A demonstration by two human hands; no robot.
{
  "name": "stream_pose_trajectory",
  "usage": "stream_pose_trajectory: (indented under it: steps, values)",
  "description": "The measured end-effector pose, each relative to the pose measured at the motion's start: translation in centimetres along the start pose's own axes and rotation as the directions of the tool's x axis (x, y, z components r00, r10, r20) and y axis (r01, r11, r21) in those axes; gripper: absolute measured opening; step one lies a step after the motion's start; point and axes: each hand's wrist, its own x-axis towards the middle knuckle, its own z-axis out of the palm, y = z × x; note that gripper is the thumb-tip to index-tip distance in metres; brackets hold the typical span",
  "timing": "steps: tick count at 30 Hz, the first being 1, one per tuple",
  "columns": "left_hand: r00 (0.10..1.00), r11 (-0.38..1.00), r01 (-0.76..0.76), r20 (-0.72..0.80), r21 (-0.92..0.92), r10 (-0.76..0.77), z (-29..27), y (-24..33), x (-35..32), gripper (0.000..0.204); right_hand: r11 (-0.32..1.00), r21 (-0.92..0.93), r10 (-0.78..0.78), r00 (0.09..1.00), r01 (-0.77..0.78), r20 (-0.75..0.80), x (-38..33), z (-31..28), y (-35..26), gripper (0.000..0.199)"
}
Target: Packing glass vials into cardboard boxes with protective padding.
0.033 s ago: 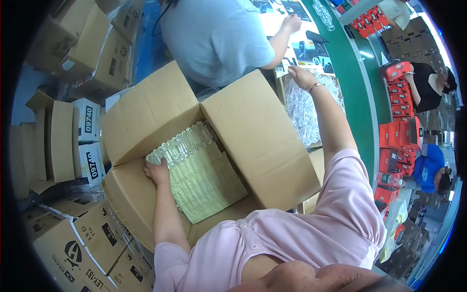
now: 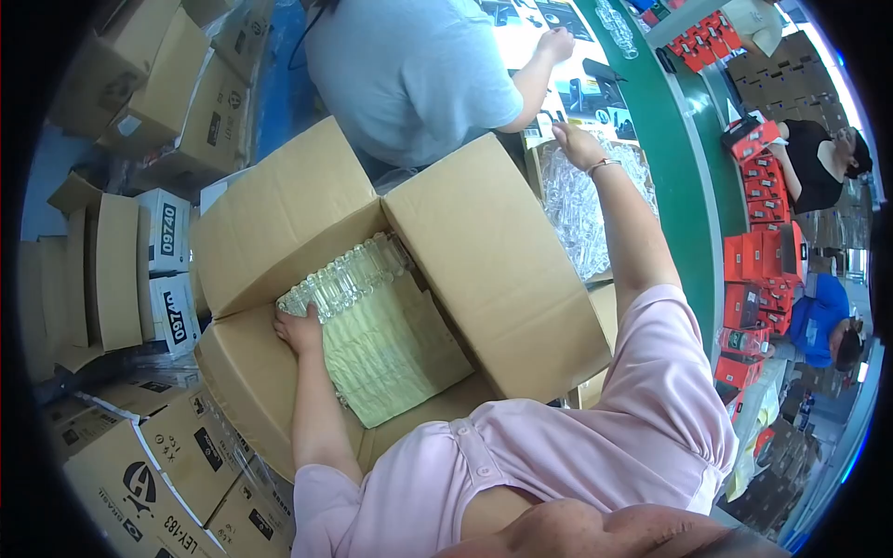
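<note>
I'm apparently aligning clear, knobbly, plastic-looking pieces (image 2: 349, 279) touching my left grip (image 2: 299, 330) and extending rightward, next needing gentle pressure, but can't tell whether that or my right grip (image 2: 582, 150) is closed.

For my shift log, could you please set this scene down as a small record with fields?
Left hand: at the left end of a row of clear, ridged plastic pieces
Right hand: by a heap of clear plastic pieces
Container: open brown cardboard box holding the row and a crinkled yellow-green sheet
Nearby: pale-blue-shirted co-worker; green table
</note>
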Motion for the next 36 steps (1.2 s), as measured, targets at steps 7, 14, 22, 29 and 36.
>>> stream_pose_trajectory:
  steps: [7, 14, 22, 29, 36]
  values:
    - [0.978, 0.989, -0.101, 0.17, -0.107, 0.118, -0.6, -1.2, 0.6, 0.079, 0.979, 0.079, -0.163, 0.954, 0.188, -0.252, -4.0, -3.2, -2.1, 0.026]
    - [0.982, 0.996, -0.061, 0.172, -0.069, 0.072, -0.8, -0.4, 0.4, 0.079, 0.652, -0.385, -0.7, 0.714, 0.653, 0.024, -14.5, 0.0, -7.0, 0.03]
    - [0.938, 0.952, -0.237, 0.21, -0.194, 0.277, 1.9, -4.1, 2.8, 0.061, 0.774, -0.439, -0.545, 0.833, 0.456, -0.096, -15.5, 1.6, -6.0, 0.025]
    - [0.969, 0.982, -0.071, 0.221, -0.175, 0.109, 0.9, 1.0, 1.2, 0.039, 0.805, -0.405, -0.521, 0.843, 0.433, -0.134, -16.7, 2.6, -4.2, 0.026]
    - [0.933, 0.838, -0.124, 0.227, -0.531, 0.281, 5.3, -4.8, 4.5, 0.065, 0.698, -0.577, -0.517, 0.856, 0.424, 0.003, -16.7, 2.9, -5.4, 0.03]
